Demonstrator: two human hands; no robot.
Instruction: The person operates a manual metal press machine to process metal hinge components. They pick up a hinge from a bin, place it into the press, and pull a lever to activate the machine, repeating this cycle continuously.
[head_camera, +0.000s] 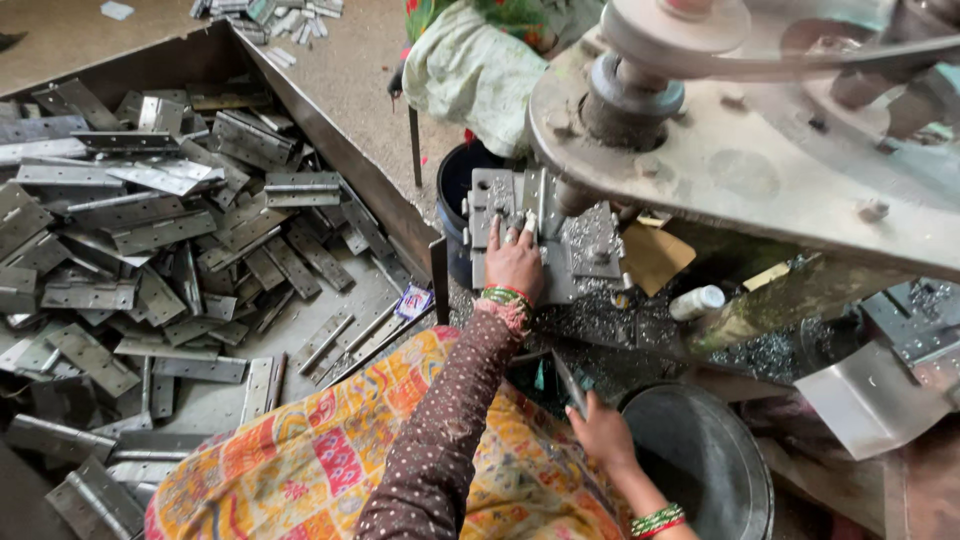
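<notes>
My left hand (513, 262), with bangles at the wrist and a brown dotted sleeve, lies fingers apart on a grey hinge plate (497, 195). The plate sits on the jig (590, 245) under the machine's spindle (630, 100). Lower down, my right hand (603, 430) is closed on a narrow metal hinge piece (568, 383), held edge-on just left of a round metal tub (700, 460). A patterned orange cloth (300, 470) covers my lap.
A large metal tray (330, 150) on the left holds several loose grey hinges (150, 240). Metal shavings (610, 322) and a small white bottle (697, 301) lie by the jig. The heavy machine arm (760, 160) overhangs the right. A pale cloth (470, 70) lies behind.
</notes>
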